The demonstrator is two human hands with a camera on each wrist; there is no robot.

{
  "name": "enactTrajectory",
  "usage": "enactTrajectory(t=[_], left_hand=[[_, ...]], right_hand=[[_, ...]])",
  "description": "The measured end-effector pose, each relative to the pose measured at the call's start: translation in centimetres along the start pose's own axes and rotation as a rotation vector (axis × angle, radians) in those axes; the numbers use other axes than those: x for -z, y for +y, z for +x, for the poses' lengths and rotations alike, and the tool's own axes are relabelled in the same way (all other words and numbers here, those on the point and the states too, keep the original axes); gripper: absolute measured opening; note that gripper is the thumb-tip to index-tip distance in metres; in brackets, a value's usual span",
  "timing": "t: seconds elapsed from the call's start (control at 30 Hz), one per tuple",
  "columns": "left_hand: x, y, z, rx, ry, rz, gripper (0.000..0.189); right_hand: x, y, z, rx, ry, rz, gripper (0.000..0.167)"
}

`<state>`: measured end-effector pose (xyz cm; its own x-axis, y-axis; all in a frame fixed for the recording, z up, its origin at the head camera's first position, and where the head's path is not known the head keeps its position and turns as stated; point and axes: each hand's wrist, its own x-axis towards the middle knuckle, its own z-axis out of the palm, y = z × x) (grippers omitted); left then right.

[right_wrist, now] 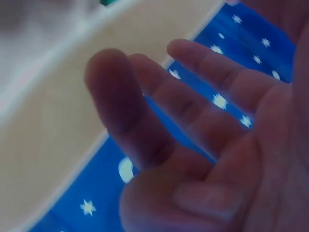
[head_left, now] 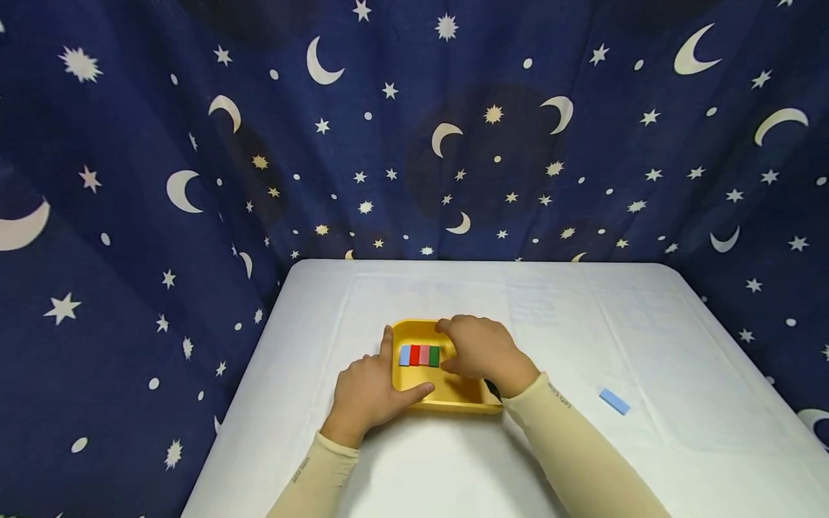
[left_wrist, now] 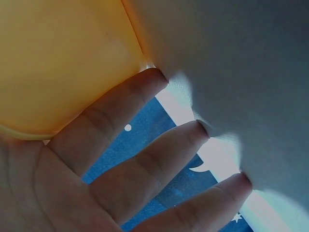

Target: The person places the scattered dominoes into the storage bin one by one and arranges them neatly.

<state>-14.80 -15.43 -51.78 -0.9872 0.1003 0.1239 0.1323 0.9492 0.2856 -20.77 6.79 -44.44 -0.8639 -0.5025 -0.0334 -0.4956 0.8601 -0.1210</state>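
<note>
A yellow tray (head_left: 453, 406) stands on the table, with several small flat blocks side by side in a row inside it: light blue (head_left: 404, 355), red (head_left: 414, 355), pink (head_left: 424, 355) and green (head_left: 434, 356). My left hand (head_left: 369, 392) rests against the tray's left side, thumb stretched over the front rim. In the left wrist view its fingers (left_wrist: 149, 159) are straight, tips down at the white cloth. Over the tray's right part, my right hand (head_left: 486, 349) has its thumb and fingers bent loosely beside the green block. Nothing shows between its fingers (right_wrist: 116, 92) in the right wrist view.
A single light-blue block (head_left: 614, 401) lies on the white-covered table (head_left: 673, 345), right of the right forearm. Dark blue curtains (head_left: 401, 144) with moons and stars hang behind the table and along its sides.
</note>
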Motion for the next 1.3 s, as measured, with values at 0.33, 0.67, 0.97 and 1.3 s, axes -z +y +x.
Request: enactTrajectory(t=[0.33, 0.67, 0.97, 1.3], left_hand=[[-0.2, 0.2, 0.0, -0.007, -0.008, 0.008, 0.144], [-0.1, 0.2, -0.2, 0.01, -0.021, 0.001, 0.145], [0.0, 0.5, -0.3, 0.008, -0.026, -0.008, 0.144], [-0.2, 0.5, -0.4, 0.015, -0.032, 0.007, 0.144]], right_hand=[[2.7, 2.8, -4.9, -0.012, 0.148, 0.046, 0.063], [2.7, 7.3, -10.0, -0.079, 0.263, 0.142, 0.058], [1.0, 11.8, -12.5, -0.197, 0.236, 0.178, 0.052], [-1.5, 13.9, -12.9, -0.263, 0.188, 0.24, 0.053]])
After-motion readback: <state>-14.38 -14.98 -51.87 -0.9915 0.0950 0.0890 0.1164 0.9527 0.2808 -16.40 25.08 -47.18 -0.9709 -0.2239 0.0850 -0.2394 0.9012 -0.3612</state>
